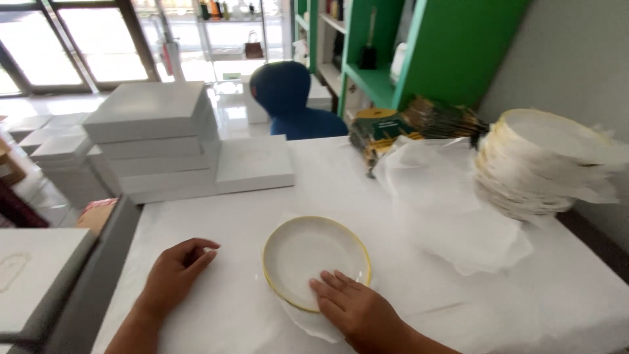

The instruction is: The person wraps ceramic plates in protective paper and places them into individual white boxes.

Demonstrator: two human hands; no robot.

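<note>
A round white plate with a gold rim (308, 252) lies flat on the white table (406, 288), near its front edge. My right hand (354, 308) rests on the plate's near rim, fingers spread over it and a bit of white tissue under it. My left hand (173, 272) lies on the table to the plate's left, fingers loosely curled, holding nothing.
A tilted stack of similar gold-rimmed plates (544, 160) wrapped in tissue stands at the right. Loose tissue paper (452, 196) lies beside it. Stacked white flat boxes (154, 141) fill the back left. A person in a blue hood (288, 101) is behind the table. Green shelves (419, 52) stand behind.
</note>
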